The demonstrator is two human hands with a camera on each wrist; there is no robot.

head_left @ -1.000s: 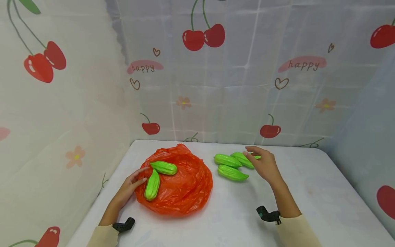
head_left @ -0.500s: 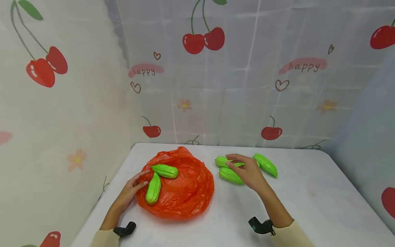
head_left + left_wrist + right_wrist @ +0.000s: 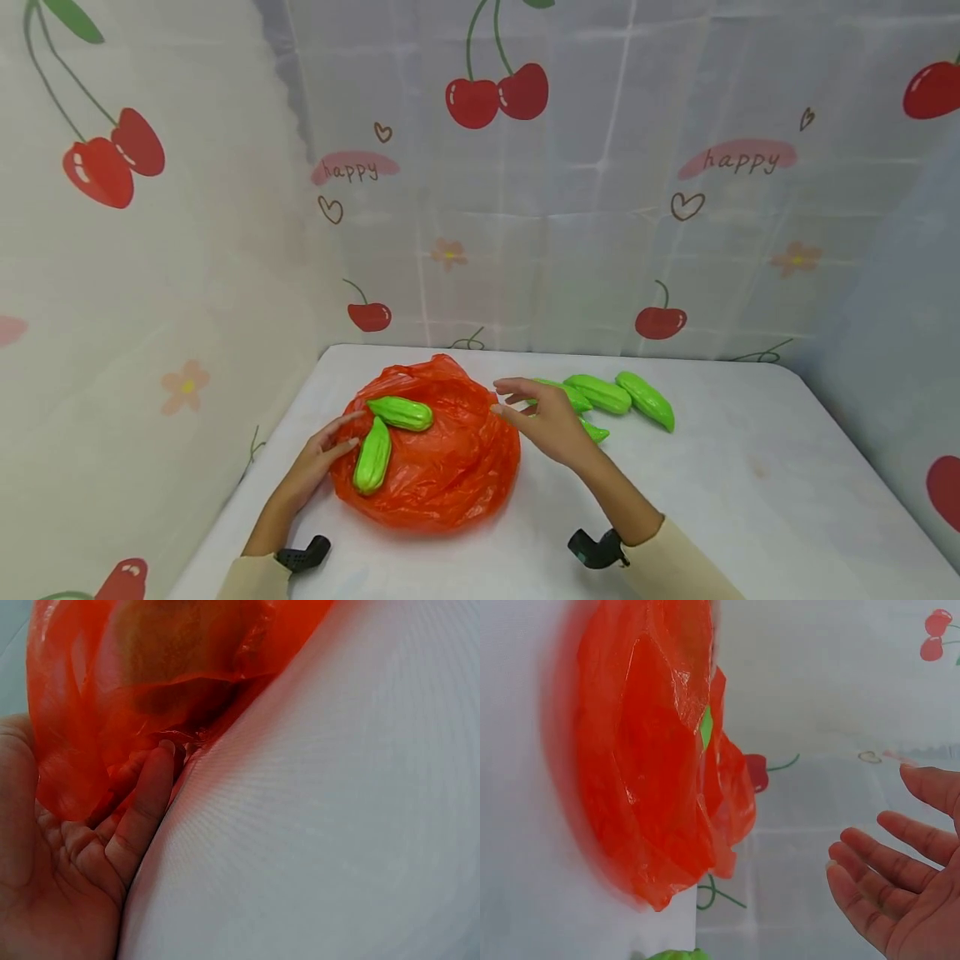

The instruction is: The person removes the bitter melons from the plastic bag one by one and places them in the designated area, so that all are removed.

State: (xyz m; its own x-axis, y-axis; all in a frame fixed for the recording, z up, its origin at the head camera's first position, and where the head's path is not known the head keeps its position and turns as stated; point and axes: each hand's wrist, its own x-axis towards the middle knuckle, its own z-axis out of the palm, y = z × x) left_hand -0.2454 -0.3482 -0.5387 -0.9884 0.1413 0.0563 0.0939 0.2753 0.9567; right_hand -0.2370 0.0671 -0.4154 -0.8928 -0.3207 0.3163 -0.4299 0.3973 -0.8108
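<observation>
A crumpled red plastic bag [image 3: 450, 467] lies on the left half of the white table, with two green ridged vegetables [image 3: 372, 457] on it. The left hand [image 3: 306, 473] rests against the bag's left edge; in the left wrist view its fingers [image 3: 146, 799] lie loosely bent beside the thin plastic [image 3: 71, 750]. Over the bag's right edge hovers the right hand [image 3: 551, 422], fingers apart and nothing held. The right wrist view shows that empty hand [image 3: 907, 877] separate from the bag [image 3: 649, 765]. Several more green vegetables [image 3: 597, 393] lie behind and right of this hand, some partly hidden by it.
Behind the table [image 3: 720, 467] hangs a pale curtain [image 3: 555, 275] printed with cherries, hearts and flowers, and similar sheets stand at the left and right. A black wrist camera [image 3: 596, 550] sits on the right wrist, another [image 3: 303, 554] on the left.
The right hand has moved left, from over the green vegetables to the bag's right edge, uncovering those at the right. The left hand stays at the bag. The head view has shifted slightly.
</observation>
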